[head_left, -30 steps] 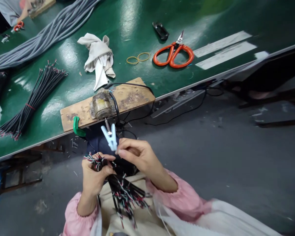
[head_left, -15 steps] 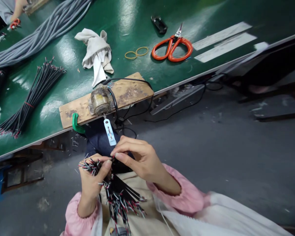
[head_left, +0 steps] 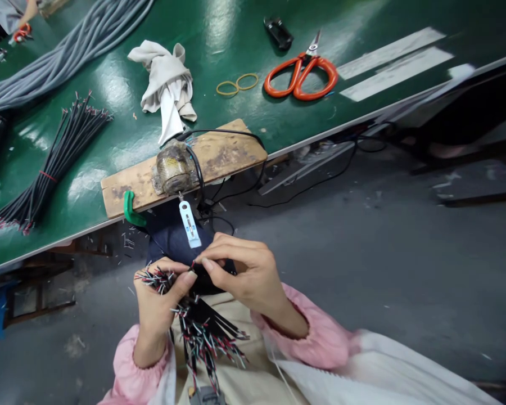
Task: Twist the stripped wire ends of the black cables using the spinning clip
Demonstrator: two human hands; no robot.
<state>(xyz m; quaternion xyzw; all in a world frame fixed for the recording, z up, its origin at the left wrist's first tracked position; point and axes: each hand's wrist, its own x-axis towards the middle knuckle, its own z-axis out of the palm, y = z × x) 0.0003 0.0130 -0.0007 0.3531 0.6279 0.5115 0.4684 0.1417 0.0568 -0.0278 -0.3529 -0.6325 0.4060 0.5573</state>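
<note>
My left hand is closed round a bundle of short black cables, whose stripped ends show red, white and black wires. One cable end pokes out between its thumb and forefinger. At that end my right hand pinches the thin coloured wires between thumb and fingertips. More black cables with splayed wire ends lie across my lap, below the hands. Just above my fingers, a light blue slotted tool piece sticks out from the shaft of a small motor.
The motor sits on a wooden board, held at the table edge by a green clamp. On the green table lie orange-handled scissors, rubber bands, a cloth, a tied cable bundle and grey cables.
My right hand has shifted slightly right, its fingertips drawing a little away from my left thumb along the wires. The left hand keeps its hold on the bundle.
</note>
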